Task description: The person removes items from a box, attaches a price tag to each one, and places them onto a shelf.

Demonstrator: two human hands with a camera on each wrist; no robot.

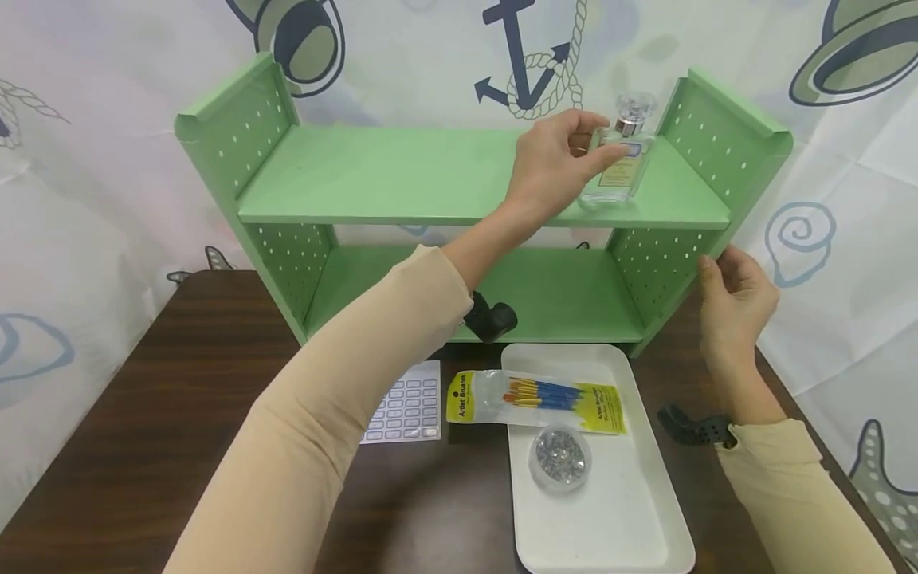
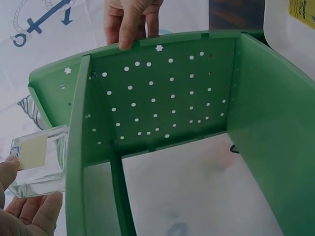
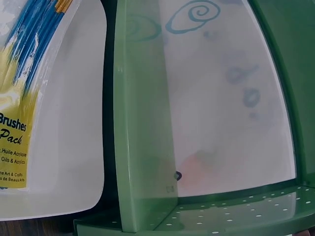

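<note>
A clear glass perfume bottle [image 1: 622,177] with a yellowish label and clear cap stands near the right end of the upper tier of a green two-tier shelf [image 1: 387,175]. My left hand [image 1: 548,163] holds it from the left, thumb across its front. In the left wrist view the bottle [image 2: 34,152] lies between the thumb and fingers of that left hand [image 2: 32,216]. Down at the right, my right hand [image 1: 739,299] grips the edge of the shelf's perforated side panel [image 2: 162,93], with the thumb over the edge. The right wrist view shows the shelf's lower part.
Before the shelf sits a white tray [image 1: 610,510], carrying a round tub of silvery bits [image 1: 561,458] and a packet of artist brushes [image 1: 538,399] that overhangs its left edge. A label sheet [image 1: 405,402] lies to the left on the dark wooden table [image 1: 179,414], partly behind my left sleeve.
</note>
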